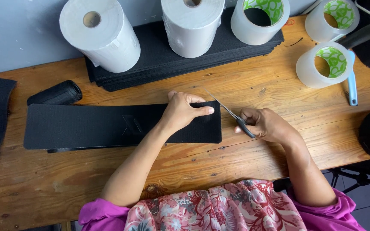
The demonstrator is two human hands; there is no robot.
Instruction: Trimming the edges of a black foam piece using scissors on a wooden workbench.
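A long black fabric strip (pixel 86 126) lies flat on the wooden table (pixel 253 158). My left hand (pixel 183 112) presses down on its right end, fingers spread over the top corner. My right hand (pixel 264 125) holds a pair of scissors (pixel 230 112) by their black handles just right of the strip. The thin blades point up and left toward the strip's top right corner.
A stack of black sheets (pixel 168 60) at the back carries two white rolls (pixel 101 32) (pixel 191 25) and a clear tape roll (pixel 258 19). Two more tape rolls (pixel 326 64) (pixel 332 17) and a blue-handled tool (pixel 352 85) sit right. A black roll (pixel 56 94) lies left.
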